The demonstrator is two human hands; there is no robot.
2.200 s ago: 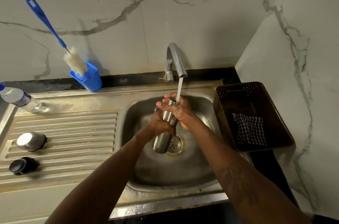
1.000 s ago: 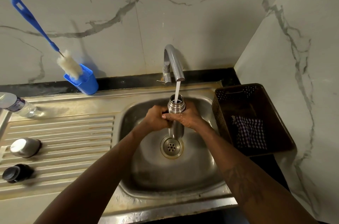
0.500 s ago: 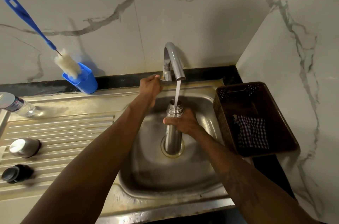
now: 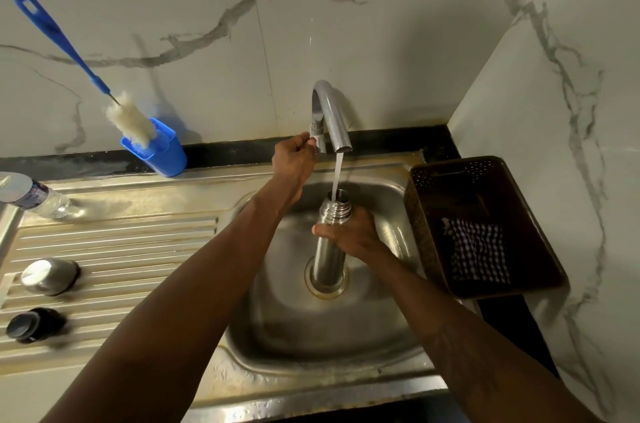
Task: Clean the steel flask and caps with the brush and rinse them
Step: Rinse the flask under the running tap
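Observation:
The steel flask stands upright on the sink drain, its open threaded mouth under the running stream from the tap. My right hand grips the flask just below the neck. My left hand pinches the small tap lever. On the draining board at the left lie a steel cap and a black cap. The blue-handled bottle brush leans in a blue holder against the wall.
The sink basin is wet. A brown plastic basket with a checked cloth stands right of the sink. A clear plastic water bottle lies at the far left. Marble walls close in behind and on the right.
My left hand let go of the flask and went up to the tap lever. The flask was lowered onto the drain, held by my right hand alone. The water keeps running.

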